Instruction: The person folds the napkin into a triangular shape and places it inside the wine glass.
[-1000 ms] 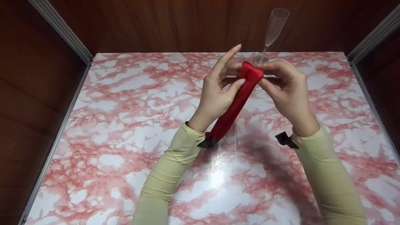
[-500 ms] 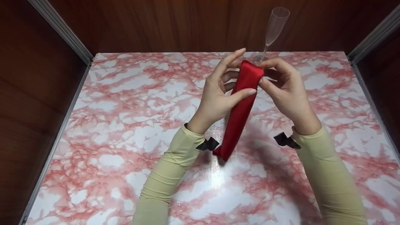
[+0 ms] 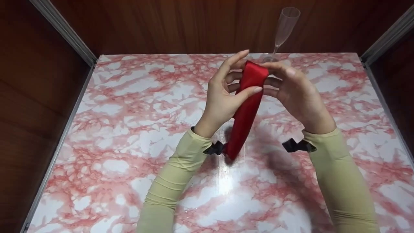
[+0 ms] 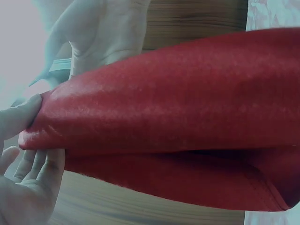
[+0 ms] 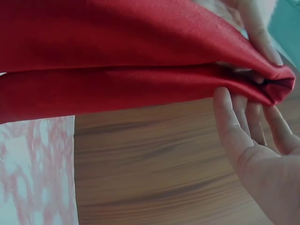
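A red satin napkin (image 3: 245, 106), folded into a long narrow strip, hangs above the table in the head view. Its upper end is folded over and its lower end slants toward the person. My left hand (image 3: 223, 94) holds it near the top, thumb across the front and other fingers behind. My right hand (image 3: 300, 90) is at the upper right edge, fingertips touching the cloth and thumb lifted off it. In the right wrist view, the right fingers (image 5: 229, 122) lie nearly straight against the napkin (image 5: 140, 89). A loose lower layer of the napkin (image 4: 187, 178) shows in the left wrist view.
A clear champagne flute (image 3: 286, 27) stands at the back of the table behind the right hand. The pink-and-white marbled tabletop (image 3: 113, 136) meets dark wood panels (image 3: 181, 26) at the back and sides.
The napkin's lower end first swung out from beside the left wrist, then shifted slightly back left. The right thumb has come off the cloth. The left thumb now lies across the napkin's front.
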A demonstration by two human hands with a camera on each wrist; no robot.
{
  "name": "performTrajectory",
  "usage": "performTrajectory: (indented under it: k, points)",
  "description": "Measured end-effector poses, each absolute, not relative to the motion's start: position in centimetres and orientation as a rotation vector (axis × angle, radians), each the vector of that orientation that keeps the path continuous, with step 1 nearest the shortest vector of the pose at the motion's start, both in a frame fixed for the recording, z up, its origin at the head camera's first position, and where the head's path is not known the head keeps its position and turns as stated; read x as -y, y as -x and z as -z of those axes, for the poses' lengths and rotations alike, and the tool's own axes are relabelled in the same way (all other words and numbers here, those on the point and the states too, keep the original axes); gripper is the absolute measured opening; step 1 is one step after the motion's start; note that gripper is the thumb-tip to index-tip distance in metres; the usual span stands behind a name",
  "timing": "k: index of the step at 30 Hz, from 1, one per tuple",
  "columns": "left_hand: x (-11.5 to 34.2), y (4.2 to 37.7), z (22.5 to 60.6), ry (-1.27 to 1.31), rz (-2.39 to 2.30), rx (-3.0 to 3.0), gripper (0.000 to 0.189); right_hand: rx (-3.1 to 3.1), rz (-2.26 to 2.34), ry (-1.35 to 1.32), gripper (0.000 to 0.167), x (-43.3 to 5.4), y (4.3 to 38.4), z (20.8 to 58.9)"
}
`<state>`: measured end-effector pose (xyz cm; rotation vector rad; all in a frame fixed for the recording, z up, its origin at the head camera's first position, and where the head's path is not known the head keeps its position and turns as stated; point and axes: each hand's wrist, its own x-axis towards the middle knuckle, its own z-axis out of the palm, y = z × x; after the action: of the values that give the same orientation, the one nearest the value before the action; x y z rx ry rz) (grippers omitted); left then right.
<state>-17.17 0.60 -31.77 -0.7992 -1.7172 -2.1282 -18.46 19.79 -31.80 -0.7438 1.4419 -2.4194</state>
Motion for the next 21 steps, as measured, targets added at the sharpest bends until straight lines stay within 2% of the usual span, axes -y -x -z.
performTrajectory:
  k: [5, 21]
  points:
    - [-0.8, 17.7, 32.3, 0.861, 2.109, 1.715, 0.064, -1.463, 2.413, 0.776, 0.032, -19.6, 18.4, 32.1]
    - [-1.0, 15.8, 29.9, 0.702, 2.045, 1.707, 0.056, -1.577, 2.437, 0.794, 0.047, -18.9, 18.0, 32.7]
